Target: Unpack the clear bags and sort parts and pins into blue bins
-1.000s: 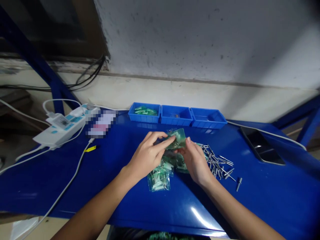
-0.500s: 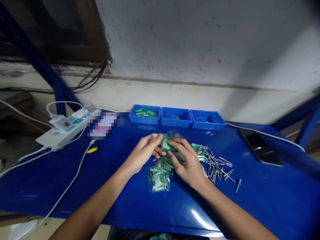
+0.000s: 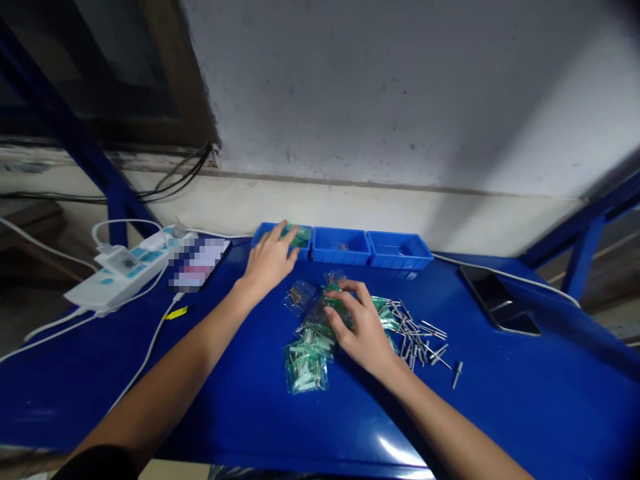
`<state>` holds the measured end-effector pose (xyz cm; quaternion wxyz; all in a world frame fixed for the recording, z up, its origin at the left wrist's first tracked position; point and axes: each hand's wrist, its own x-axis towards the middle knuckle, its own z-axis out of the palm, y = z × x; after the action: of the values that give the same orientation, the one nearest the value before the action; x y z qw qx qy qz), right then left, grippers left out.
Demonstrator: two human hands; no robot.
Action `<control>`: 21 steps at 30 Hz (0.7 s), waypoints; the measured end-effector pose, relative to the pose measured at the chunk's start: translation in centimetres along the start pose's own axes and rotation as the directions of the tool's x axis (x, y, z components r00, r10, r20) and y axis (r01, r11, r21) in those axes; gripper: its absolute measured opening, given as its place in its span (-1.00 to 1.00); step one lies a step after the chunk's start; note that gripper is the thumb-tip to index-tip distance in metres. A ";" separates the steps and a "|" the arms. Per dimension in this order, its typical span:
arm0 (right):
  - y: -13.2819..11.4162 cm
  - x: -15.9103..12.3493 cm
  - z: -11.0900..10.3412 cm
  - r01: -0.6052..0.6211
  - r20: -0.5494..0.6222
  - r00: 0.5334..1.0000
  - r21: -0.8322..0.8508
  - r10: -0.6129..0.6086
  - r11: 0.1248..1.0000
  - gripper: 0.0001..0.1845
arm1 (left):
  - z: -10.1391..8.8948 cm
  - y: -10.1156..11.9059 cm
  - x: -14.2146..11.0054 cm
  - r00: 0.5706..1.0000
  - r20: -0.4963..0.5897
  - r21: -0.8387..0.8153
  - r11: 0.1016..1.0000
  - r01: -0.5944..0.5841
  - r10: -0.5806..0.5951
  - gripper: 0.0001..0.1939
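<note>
My left hand (image 3: pixel 269 259) stretches out to the leftmost blue bin (image 3: pixel 263 235), its fingers spread over the green parts (image 3: pixel 301 235) inside; nothing shows in its grasp. My right hand (image 3: pixel 361 327) rests palm down on a heap of small clear bags (image 3: pixel 306 353) holding green and metal parts, fingers curled on the top bags. One clear bag (image 3: pixel 299 295) lies apart between the two hands. Loose metal pins (image 3: pixel 419 335) are scattered just right of my right hand.
Three blue bins stand in a row at the back, the middle bin (image 3: pixel 341 246) and right bin (image 3: pixel 399 249) nearly bare. A white power strip (image 3: pixel 113 275) with cables lies far left. A black phone (image 3: pixel 499 302) with a cable sits at the right on the blue table (image 3: pixel 525 400).
My left hand let go of the bag held between both hands and moved back-left to the leftmost bin. My right hand lowered onto the heap. A bag now lies apart on the table.
</note>
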<state>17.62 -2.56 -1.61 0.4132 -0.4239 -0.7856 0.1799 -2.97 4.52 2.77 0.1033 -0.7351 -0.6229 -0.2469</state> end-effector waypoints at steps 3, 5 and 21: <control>0.1 0.3 -0.3 -0.027 -0.004 1.000 -0.013 0.026 1.000 -0.81 | 1.4 0.2 -2.7 0.992 0.112 -0.120 0.991 -0.049 0.063 -0.58; 0.1 0.3 -0.5 -0.041 0.004 0.999 -0.023 0.041 0.999 -0.81 | 2.2 -0.2 -4.6 0.980 0.193 -0.153 0.988 -0.025 0.055 -0.63; -0.1 0.5 -0.4 -0.288 0.069 0.958 0.211 0.280 0.934 -0.63 | 0.5 4.1 -6.9 0.973 -0.162 -0.617 0.753 -0.231 0.167 -0.79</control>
<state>17.76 -2.28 -1.02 0.4119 -0.4814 -0.6994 0.3310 0.45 -2.02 -0.43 -0.0935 -0.7761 -0.4163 -0.4643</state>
